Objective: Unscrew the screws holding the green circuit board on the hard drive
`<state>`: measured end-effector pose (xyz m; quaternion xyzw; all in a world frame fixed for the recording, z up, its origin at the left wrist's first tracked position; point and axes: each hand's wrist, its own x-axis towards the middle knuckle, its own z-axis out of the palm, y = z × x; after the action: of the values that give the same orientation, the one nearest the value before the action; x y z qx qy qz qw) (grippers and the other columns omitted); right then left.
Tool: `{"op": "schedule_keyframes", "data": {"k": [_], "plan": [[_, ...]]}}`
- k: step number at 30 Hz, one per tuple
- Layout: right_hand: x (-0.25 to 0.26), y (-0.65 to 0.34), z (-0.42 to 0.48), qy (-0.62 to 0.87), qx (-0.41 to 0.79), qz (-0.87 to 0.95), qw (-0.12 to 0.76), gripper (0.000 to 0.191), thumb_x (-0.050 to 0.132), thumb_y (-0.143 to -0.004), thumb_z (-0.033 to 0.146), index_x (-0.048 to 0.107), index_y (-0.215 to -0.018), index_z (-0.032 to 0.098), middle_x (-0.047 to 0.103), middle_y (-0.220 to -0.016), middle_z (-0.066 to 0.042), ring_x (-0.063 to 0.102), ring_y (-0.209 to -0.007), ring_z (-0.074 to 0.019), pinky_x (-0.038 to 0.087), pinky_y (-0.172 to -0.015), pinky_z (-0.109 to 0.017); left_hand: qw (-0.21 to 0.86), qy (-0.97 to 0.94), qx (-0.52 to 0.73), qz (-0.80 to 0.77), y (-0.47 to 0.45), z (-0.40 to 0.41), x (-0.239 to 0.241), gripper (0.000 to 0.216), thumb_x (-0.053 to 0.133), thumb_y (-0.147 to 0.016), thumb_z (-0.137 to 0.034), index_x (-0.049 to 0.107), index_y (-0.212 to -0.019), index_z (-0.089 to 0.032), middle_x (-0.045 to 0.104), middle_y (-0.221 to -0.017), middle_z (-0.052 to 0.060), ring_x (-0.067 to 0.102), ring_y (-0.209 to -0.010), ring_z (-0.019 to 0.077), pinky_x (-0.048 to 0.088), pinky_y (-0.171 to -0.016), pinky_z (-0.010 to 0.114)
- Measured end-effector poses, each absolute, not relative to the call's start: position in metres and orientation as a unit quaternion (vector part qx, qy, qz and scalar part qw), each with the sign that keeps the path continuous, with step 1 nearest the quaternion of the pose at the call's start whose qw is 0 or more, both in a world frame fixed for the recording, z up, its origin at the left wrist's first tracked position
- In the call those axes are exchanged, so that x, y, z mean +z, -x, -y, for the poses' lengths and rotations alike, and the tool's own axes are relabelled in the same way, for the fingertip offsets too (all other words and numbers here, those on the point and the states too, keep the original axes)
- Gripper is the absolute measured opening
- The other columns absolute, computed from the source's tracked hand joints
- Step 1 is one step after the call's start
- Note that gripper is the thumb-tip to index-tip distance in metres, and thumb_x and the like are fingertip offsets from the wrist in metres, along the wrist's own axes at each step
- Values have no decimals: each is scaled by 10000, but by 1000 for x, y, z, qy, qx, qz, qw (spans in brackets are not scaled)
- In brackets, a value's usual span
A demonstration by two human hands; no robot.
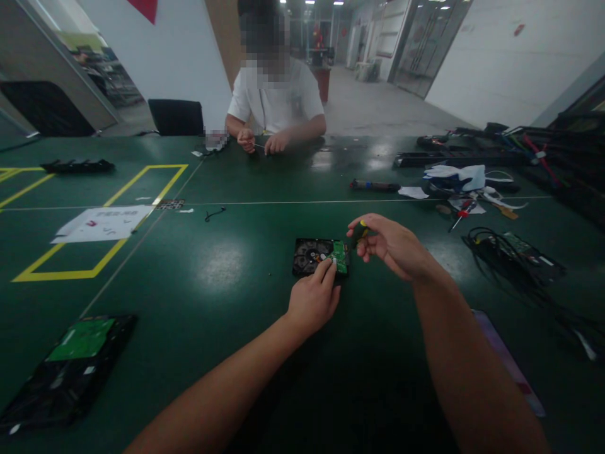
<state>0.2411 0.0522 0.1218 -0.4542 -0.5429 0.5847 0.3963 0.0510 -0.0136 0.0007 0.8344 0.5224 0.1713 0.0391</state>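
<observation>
A hard drive lies flat on the green table, its underside with the green circuit board facing up. My left hand grips its near edge, fingers together over the board and thumb by the near right corner. Just right of the drive, my right hand is closed around a screwdriver with a dark green and yellow handle. The screwdriver is tilted, and its tip is too small to make out against the drive's right edge.
A larger black unit with a green board lies at the near left. Cables and a board, a red screwdriver and a flat purplish object are on the right. White paper lies left. A person works opposite.
</observation>
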Motion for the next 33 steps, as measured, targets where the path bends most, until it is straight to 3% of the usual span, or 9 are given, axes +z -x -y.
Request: {"op": "schedule_keyframes", "data": {"k": [3, 7, 10, 13, 17, 20, 23, 27, 33], "plan": [[122, -242, -52, 469, 562, 558, 391, 282, 588, -956, 468, 653, -1002, 197, 703, -998, -76, 593, -606, -115, 425, -478, -262, 39, -837, 174, -517, -51, 13, 0, 537, 486, -1015, -345, 425, -1520, -173, 500, -1557, 125, 690, -1147, 250, 614, -892, 366], [122, -238, -50, 526, 482, 596, 369, 375, 686, -908, 569, 616, -954, 204, 626, -671, 5, 509, -507, -99, 349, -439, -243, 40, -836, 169, -520, -50, 13, 1, 542, 489, -1007, -336, 427, -1522, -177, 498, -1557, 124, 701, -1107, 246, 619, -868, 367], [121, -235, -50, 541, 466, 588, 379, 367, 654, -934, 572, 581, -943, 212, 601, -603, 26, 479, -469, -91, 349, -438, -237, 39, -837, 169, -519, -50, 13, 1, 550, 497, -999, -330, 424, -1525, -184, 497, -1559, 119, 702, -1100, 243, 617, -873, 362], [121, -236, -52, 531, 479, 569, 407, 287, 631, -959, 494, 584, -934, 212, 591, -593, 31, 489, -474, -90, 337, -431, -224, 37, -837, 172, -518, -50, 13, -1, 561, 506, -994, -327, 419, -1531, -187, 497, -1555, 123, 703, -1104, 246, 617, -876, 367], [124, -240, -51, 492, 523, 561, 412, 242, 634, -951, 419, 699, -1015, 196, 578, -625, 21, 457, -491, -79, 274, -412, -214, 36, -835, 171, -522, -50, 13, -2, 561, 531, -988, -325, 429, -1526, -206, 496, -1549, 129, 711, -1095, 241, 616, -872, 359], [127, -241, -49, 465, 552, 561, 407, 261, 628, -945, 399, 747, -1069, 204, 701, -906, -49, 467, -522, -62, 252, -403, -224, 39, -834, 170, -523, -51, 12, -1, 564, 545, -983, -325, 434, -1526, -216, 497, -1546, 128, 710, -1106, 242, 618, -874, 355], [130, -239, -46, 452, 558, 571, 397, 260, 615, -950, 397, 747, -1061, 203, 721, -1107, -84, 503, -553, -63, 270, -404, -231, 39, -832, 172, -526, -51, 13, -1, 549, 529, -992, -327, 440, -1523, -221, 497, -1550, 120, 708, -1109, 240, 620, -875, 355], [131, -237, -44, 479, 509, 597, 394, 285, 666, -932, 455, 710, -1013, 185, 714, -908, -59, 475, -536, -68, 285, -412, -226, 39, -830, 171, -529, -51, 14, -2, 557, 520, -993, -333, 431, -1531, -221, 494, -1557, 116, 707, -1112, 246, 623, -874, 365], [125, -232, -46, 511, 456, 575, 448, 392, 789, -836, 472, 588, -1084, 244, 671, -889, 3, 483, -501, -61, 317, -424, -231, 42, -832, 173, -525, -50, 13, -2, 552, 500, -1002, -332, 419, -1534, -209, 483, -1569, 113, 704, -1117, 247, 624, -875, 370]]}}
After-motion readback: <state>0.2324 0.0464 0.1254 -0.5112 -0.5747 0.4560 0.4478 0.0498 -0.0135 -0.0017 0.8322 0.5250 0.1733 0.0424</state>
